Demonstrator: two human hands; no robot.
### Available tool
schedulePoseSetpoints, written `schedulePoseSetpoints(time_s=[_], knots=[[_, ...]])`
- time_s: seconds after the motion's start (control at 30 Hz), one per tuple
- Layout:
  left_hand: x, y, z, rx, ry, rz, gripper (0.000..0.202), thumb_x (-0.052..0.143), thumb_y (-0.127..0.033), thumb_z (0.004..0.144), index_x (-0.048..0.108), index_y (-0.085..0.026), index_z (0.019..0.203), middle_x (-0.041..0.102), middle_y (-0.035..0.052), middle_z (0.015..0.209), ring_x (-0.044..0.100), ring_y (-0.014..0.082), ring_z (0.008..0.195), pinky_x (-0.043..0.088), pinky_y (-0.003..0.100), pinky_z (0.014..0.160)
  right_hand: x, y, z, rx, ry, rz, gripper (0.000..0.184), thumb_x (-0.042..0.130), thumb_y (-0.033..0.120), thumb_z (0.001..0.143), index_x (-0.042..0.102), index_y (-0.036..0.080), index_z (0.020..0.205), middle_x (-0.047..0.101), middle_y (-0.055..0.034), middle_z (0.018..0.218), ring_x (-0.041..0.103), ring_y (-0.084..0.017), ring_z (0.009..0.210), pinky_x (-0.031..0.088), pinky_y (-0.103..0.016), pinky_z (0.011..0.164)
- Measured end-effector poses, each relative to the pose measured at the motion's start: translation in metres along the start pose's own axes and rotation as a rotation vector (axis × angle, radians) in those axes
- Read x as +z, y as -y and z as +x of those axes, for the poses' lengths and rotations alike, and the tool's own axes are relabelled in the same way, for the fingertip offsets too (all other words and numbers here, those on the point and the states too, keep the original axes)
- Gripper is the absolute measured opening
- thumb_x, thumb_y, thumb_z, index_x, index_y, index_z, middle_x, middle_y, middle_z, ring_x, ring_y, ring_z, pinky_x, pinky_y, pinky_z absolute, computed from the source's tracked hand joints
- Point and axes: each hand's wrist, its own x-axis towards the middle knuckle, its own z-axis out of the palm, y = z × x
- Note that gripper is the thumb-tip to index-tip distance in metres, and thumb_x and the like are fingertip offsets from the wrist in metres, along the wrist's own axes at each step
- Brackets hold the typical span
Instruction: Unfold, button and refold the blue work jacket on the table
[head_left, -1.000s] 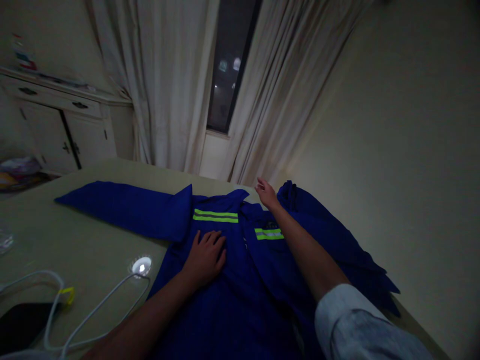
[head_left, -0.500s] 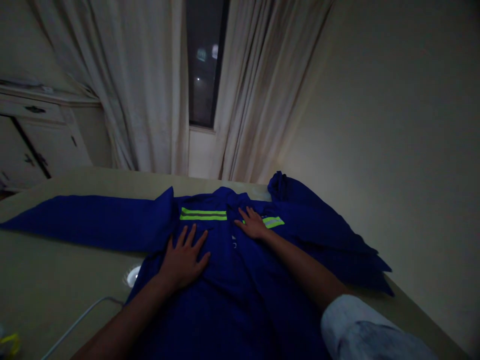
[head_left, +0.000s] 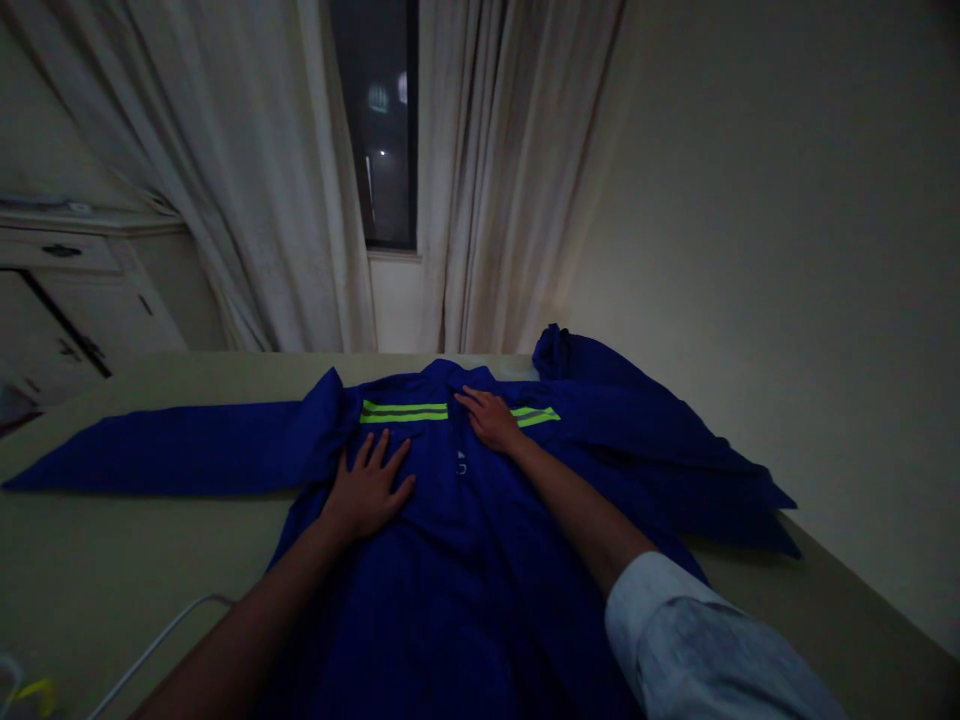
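Note:
A dark blue work jacket [head_left: 450, 560] with yellow-green reflective strips across the chest lies spread on the table, its collar towards the far edge. One sleeve [head_left: 187, 447] stretches out to the left; the jacket's lower part runs out of the frame. My left hand [head_left: 367, 492] rests flat on the chest below the left strip, fingers spread. Near the front opening, just under the collar, my right hand [head_left: 489, 420] lies on the cloth with its fingers stretched out, covering part of the right strip. Neither hand grips anything.
More folded blue cloth [head_left: 592, 358] lies at the far right, against the wall [head_left: 787, 250]. A white cable [head_left: 161, 640] crosses the pale table [head_left: 150, 570] at the lower left, near a blurred yellow item [head_left: 36, 692]. Curtains [head_left: 255, 180] and a cabinet [head_left: 75, 290] stand behind.
My right hand has slid a little up and left over the jacket towards the collar. My left hand stays spread on the chest. The camera view has shifted slightly.

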Motion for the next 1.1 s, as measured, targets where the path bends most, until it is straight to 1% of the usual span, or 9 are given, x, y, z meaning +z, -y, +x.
schedulePoseSetpoints(time_s=[0.1, 0.2, 0.33, 0.43, 0.5, 0.67, 0.77, 0.9, 1.1], knots=[[-0.003, -0.001, 0.000, -0.003, 0.001, 0.002, 0.068, 0.037, -0.058, 0.106, 0.031, -0.030, 0.167, 0.020, 0.0165, 0.175, 0.019, 0.0437, 0.161, 0.020, 0.076, 0.121, -0.001, 0.012, 0.015, 0.007, 0.026, -0.010, 0.045, 0.044, 0.048, 0.111, 0.061, 0.027, 0.146, 0.064, -0.0101, 0.147, 0.058, -0.024, 0.130, 0.040, -0.039, 0.109], [-0.004, -0.001, 0.000, 0.002, -0.012, 0.010, 0.067, 0.037, -0.058, 0.106, 0.033, -0.028, 0.166, 0.022, 0.0169, 0.174, 0.020, 0.0436, 0.160, 0.021, 0.076, 0.122, 0.007, 0.027, 0.033, 0.120, -0.022, 0.000, 0.050, 0.050, 0.057, 0.107, 0.066, 0.021, 0.137, 0.068, -0.0140, 0.133, 0.061, -0.028, 0.122, 0.044, -0.039, 0.101], [-0.001, 0.000, 0.000, 0.007, -0.004, 0.054, 0.067, 0.036, -0.059, 0.106, 0.030, -0.030, 0.167, 0.020, 0.0161, 0.175, 0.022, 0.0424, 0.160, 0.021, 0.075, 0.122, 0.021, 0.039, 0.042, 0.196, -0.076, 0.011, 0.036, 0.048, 0.043, 0.109, 0.072, 0.019, 0.122, 0.070, -0.0143, 0.125, 0.060, -0.028, 0.120, 0.045, -0.038, 0.097], [0.001, 0.002, 0.000, 0.020, -0.018, 0.070, 0.068, 0.035, -0.059, 0.106, 0.029, -0.030, 0.168, 0.021, 0.0162, 0.175, 0.022, 0.0426, 0.160, 0.021, 0.075, 0.122, 0.027, 0.038, 0.040, 0.224, -0.098, 0.007, 0.037, 0.038, 0.029, 0.112, 0.072, 0.016, 0.117, 0.071, -0.0162, 0.119, 0.061, -0.028, 0.114, 0.044, -0.039, 0.096], [0.001, 0.003, 0.000, 0.025, -0.022, 0.075, 0.068, 0.034, -0.060, 0.107, 0.029, -0.030, 0.168, 0.021, 0.0166, 0.175, 0.022, 0.0428, 0.160, 0.022, 0.075, 0.122, 0.028, 0.037, 0.038, 0.225, -0.109, 0.000, 0.038, 0.035, 0.028, 0.112, 0.070, 0.015, 0.119, 0.070, -0.0175, 0.120, 0.060, -0.029, 0.114, 0.044, -0.039, 0.096], [0.000, 0.004, 0.000, 0.021, -0.002, 0.062, 0.068, 0.032, -0.060, 0.107, 0.028, -0.030, 0.168, 0.019, 0.0156, 0.176, 0.021, 0.0428, 0.161, 0.022, 0.074, 0.122, 0.022, 0.037, 0.036, 0.074, -0.113, -0.023, 0.035, 0.035, 0.028, 0.113, 0.066, 0.017, 0.124, 0.067, -0.0161, 0.128, 0.054, -0.028, 0.121, 0.042, -0.038, 0.098], [0.000, 0.004, 0.000, 0.014, 0.000, 0.057, 0.068, 0.032, -0.060, 0.107, 0.029, -0.030, 0.168, 0.019, 0.0153, 0.176, 0.020, 0.0421, 0.161, 0.021, 0.073, 0.123, 0.011, 0.035, 0.036, -0.035, -0.100, -0.046, 0.032, 0.039, 0.021, 0.110, 0.069, 0.017, 0.120, 0.067, -0.0152, 0.127, 0.053, -0.028, 0.122, 0.041, -0.038, 0.099], [-0.002, 0.002, -0.001, 0.014, -0.010, 0.069, 0.068, 0.031, -0.058, 0.107, 0.029, -0.028, 0.168, 0.019, 0.0163, 0.176, 0.020, 0.0414, 0.161, 0.023, 0.075, 0.122, -0.006, 0.033, 0.035, -0.070, -0.103, -0.095, 0.033, 0.041, 0.011, 0.105, 0.073, 0.013, 0.114, 0.067, -0.0191, 0.123, 0.053, -0.032, 0.121, 0.040, -0.043, 0.099], [-0.008, 0.001, 0.000, 0.102, 0.004, 0.068, 0.061, 0.026, -0.050, 0.109, 0.028, -0.034, 0.167, 0.022, 0.0031, 0.176, 0.021, 0.0321, 0.162, 0.019, 0.075, 0.124, -0.017, 0.046, 0.014, -0.211, -0.037, -0.144, 0.028, 0.048, 0.013, 0.105, 0.075, 0.014, 0.111, 0.070, -0.0159, 0.119, 0.057, -0.029, 0.116, 0.042, -0.040, 0.095]])
